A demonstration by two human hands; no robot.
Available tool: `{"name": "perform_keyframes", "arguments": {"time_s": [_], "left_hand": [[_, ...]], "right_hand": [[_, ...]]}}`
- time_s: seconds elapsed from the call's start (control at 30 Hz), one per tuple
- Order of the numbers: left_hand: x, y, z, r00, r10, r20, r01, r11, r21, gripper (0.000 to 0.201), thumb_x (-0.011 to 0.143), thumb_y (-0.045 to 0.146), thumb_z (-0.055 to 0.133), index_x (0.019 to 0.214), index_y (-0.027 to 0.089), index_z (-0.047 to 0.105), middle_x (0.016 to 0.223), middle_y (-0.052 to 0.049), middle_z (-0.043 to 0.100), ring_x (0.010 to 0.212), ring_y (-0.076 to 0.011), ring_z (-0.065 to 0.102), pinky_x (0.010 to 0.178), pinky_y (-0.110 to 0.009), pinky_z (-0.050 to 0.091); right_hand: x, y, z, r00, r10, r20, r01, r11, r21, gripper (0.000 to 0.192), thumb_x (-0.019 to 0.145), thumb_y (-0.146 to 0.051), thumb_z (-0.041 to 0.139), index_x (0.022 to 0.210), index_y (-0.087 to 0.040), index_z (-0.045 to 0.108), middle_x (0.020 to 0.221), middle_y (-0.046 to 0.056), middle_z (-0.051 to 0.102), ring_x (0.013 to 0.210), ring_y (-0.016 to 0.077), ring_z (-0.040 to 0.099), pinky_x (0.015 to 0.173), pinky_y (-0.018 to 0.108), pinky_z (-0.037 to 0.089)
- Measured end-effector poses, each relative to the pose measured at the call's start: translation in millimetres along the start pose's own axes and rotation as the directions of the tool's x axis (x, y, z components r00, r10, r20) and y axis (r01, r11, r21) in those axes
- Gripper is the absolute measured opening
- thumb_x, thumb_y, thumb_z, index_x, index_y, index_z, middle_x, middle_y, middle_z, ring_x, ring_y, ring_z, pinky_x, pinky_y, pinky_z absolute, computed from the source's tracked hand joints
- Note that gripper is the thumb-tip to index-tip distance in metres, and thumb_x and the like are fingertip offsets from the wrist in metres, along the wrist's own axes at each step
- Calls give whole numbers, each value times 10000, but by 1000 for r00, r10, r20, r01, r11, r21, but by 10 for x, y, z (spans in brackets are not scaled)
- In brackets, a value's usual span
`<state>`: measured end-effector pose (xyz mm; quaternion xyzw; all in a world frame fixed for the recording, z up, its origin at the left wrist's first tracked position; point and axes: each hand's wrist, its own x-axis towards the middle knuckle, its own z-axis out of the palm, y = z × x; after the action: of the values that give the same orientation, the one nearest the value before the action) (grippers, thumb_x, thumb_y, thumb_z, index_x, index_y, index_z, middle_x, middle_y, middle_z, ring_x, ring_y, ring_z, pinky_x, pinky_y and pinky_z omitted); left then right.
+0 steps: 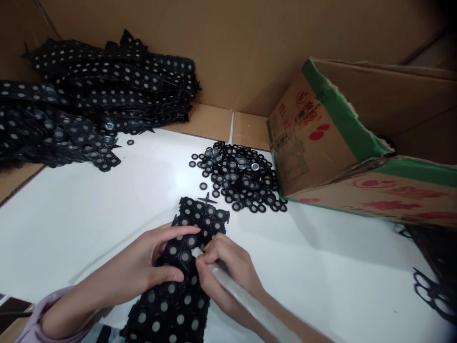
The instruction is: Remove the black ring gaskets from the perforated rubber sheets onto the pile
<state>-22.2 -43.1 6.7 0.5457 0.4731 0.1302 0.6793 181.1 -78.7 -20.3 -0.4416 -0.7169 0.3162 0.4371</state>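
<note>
A black moulded sheet [185, 267] studded with round ring parts lies on the white table [89, 214] in front of me. My left hand [153, 262] grips the sheet's left side, thumb and fingers pinching it. My right hand [224, 271] holds a pale, translucent stick-like tool [246, 300] whose tip touches a ring near the sheet's middle. Beyond the sheet lies a pile of loose black rings [239, 176].
A big heap of the same black ring sheets [82, 100] fills the far left. A brown cardboard box [321, 138] with green and red print lies tipped at the right. Cardboard walls stand behind. Empty black frames [432, 290] lie at the right edge.
</note>
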Motion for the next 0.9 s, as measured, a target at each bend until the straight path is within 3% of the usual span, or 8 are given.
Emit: {"name": "perform_keyframes", "arguments": {"time_s": [0.1,0.23,0.37,0.47,0.67,0.9], "left_hand": [[0,22,2,1000,-22,-3,21,998,-54,519,791,186,769,1267,346,641,1287,23,676,1213,-279,587,997,-352,453],[-61,44,-12,996,-60,-62,62,998,31,450,809,240,762,1236,312,645,1223,8,698,1087,-266,638,930,-351,475],[-116,16,-5,996,-39,-76,48,991,127,372,844,255,696,1211,305,672,1196,5,708,1030,-267,641,858,-345,480],[-137,-16,16,995,-43,-90,59,981,186,391,827,259,696,1215,300,688,1153,3,722,1026,-280,627,828,-344,474],[-162,-49,36,994,-34,-104,53,982,183,451,830,285,709,1278,315,662,1148,11,719,990,-261,630,831,-335,479],[-181,-61,42,995,-22,-95,33,993,112,463,835,257,710,1287,341,653,1282,14,688,1197,-284,588,998,-371,449]], "right_hand": [[-18,-24,-79,998,67,7,-67,979,193,171,811,-98,548,771,-245,469,642,-53,554,585,125,530,708,290,532],[-53,-39,-82,995,102,6,-99,953,286,187,805,-99,546,759,-248,444,591,-86,466,521,107,476,859,378,563],[-72,-51,-24,999,-40,29,36,988,151,187,779,-76,553,789,-245,474,598,-77,511,505,108,497,872,401,566],[-99,-20,63,989,-144,-26,146,986,79,188,749,-74,533,781,-249,472,582,-71,502,500,121,489,833,395,566],[-162,54,178,987,-139,-82,146,986,79,198,736,-72,530,784,-253,464,592,-70,482,521,131,473,831,401,553],[-148,44,211,979,-168,-120,171,985,18,198,748,-61,511,767,-251,457,573,-71,455,508,131,443,796,389,544]]}}
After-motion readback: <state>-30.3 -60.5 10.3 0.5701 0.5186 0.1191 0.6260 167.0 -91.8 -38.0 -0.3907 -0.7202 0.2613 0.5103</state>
